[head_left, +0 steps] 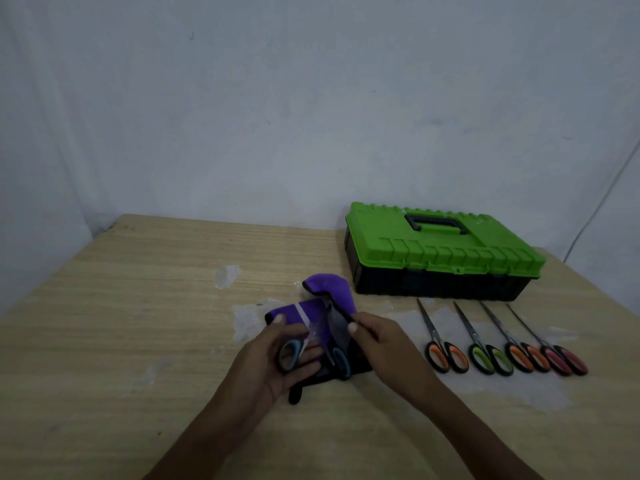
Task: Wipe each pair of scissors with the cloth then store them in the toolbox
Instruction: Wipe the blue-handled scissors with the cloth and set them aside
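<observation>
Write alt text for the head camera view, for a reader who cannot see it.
A person's left hand holds open blue-handled scissors over a purple cloth, which the right hand pinches. To the right, four more pairs of scissors lie in a row on the wooden table, in front of a closed toolbox with a green lid.

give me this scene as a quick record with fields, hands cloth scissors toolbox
left hand: holds the blue-handled scissors by one handle loop, blades spread open
right hand: pinches the edge of the purple cloth next to a blade
cloth position: lies on the table under the held pair, far corner lifted
waiting scissors: four closed pairs in a row in front of the toolbox: orange pair, green pair, second orange pair, pink pair
toolbox: green lid closed, contents hidden
</observation>
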The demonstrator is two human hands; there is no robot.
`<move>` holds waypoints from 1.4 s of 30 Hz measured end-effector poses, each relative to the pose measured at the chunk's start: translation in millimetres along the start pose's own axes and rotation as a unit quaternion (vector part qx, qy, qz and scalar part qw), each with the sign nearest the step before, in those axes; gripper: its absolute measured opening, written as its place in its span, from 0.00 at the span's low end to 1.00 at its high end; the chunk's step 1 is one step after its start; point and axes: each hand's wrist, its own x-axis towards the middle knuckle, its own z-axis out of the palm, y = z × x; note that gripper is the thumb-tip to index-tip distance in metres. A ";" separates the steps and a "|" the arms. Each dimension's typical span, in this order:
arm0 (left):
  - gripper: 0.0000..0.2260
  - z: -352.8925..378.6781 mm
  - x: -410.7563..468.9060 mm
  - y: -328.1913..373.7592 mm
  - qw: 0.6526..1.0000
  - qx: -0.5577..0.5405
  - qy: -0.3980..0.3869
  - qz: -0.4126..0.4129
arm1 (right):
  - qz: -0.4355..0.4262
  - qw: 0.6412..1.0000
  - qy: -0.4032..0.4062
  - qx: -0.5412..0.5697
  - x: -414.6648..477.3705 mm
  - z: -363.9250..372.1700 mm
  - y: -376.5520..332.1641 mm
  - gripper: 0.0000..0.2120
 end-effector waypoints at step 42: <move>0.09 -11.9 24.3 -7.0 0.986 0.154 -0.048 0.038 | -0.129 0.988 0.025 -0.087 3.6 -8.6 -20.0 0.10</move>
